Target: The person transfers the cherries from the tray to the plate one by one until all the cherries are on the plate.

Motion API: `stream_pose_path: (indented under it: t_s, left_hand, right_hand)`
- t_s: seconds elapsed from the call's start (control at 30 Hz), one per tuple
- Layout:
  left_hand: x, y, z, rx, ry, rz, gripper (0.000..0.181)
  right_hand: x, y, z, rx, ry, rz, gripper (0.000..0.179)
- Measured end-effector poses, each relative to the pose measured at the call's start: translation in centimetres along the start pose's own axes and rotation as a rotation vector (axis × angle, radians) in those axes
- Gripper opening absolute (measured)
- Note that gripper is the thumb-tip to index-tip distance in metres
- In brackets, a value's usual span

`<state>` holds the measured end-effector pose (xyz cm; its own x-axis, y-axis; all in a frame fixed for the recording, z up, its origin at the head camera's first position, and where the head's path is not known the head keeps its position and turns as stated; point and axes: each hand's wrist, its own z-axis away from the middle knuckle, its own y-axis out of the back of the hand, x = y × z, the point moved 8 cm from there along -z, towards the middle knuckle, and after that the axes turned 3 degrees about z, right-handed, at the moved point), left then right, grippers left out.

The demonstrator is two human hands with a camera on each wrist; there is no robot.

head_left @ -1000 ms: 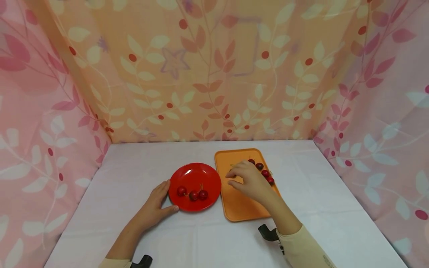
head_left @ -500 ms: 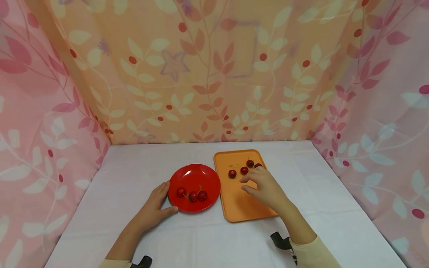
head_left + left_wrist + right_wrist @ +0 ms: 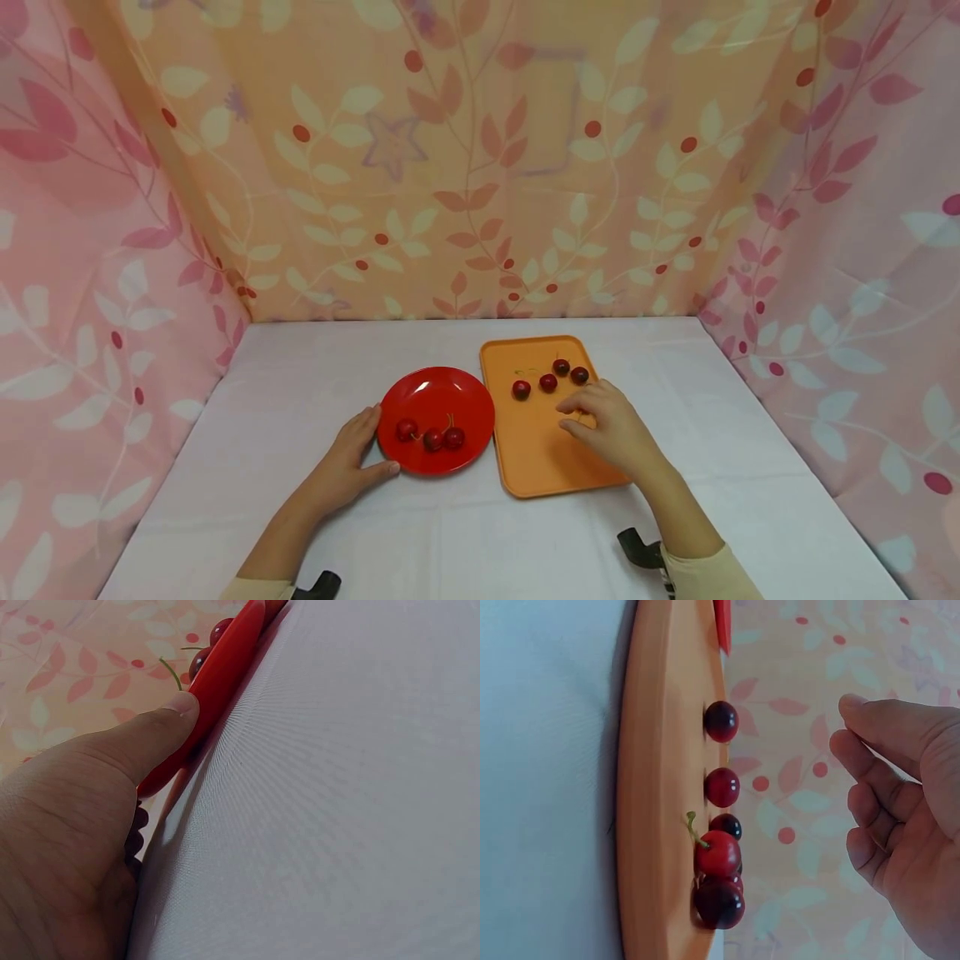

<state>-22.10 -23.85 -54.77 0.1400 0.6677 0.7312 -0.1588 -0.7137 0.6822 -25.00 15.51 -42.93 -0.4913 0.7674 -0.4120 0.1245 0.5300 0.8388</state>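
My left hand (image 3: 348,462) rests at the left rim of a red plate (image 3: 427,385), with extended fingers and thumb touching its edge. Its thumb lies on the rim in the left wrist view; the other fingers are mostly hidden there. Three dark red cherries (image 3: 433,439) with stems lie on the plate. Over the right side of an orange tray (image 3: 536,458) hovers my right hand (image 3: 611,421), fingers loosely bent, nothing held. Several cherries (image 3: 548,383) sit toward the tray's far end. The right wrist view shows more cherries (image 3: 718,853), one with a green stem, apart from the hand.
A white cloth (image 3: 322,350) covers the table. The plate stands close against the tray's left edge. Floral curtains (image 3: 465,167) enclose the back and both sides. Black wrist-camera mounts (image 3: 641,550) show at the sleeves.
My right hand has moved right and slightly toward me across the tray, uncovering cherries at its far end. My left hand, the plate and its cherries stay in place.
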Motion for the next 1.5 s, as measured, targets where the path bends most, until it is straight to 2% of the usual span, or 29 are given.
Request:
stream_pose_path:
  t_s: [0.53,1.23,1.5]
  left_hand:
    - [0.4,0.1,0.0,-0.011,0.008,0.009,0.110]
    - [0.2,0.1,0.0,-0.002,-0.013,-0.001,0.109]
    - [0.4,0.2,-0.1,0.005,-0.024,-0.003,0.109]
  right_hand:
    - [3.5,-1.2,0.7,-0.037,-0.093,0.000,0.019]
    - [6.4,-2.6,1.7,-0.127,-0.246,0.058,0.016]
    - [6.8,-3.3,1.8,-0.152,-0.236,0.079,0.014]
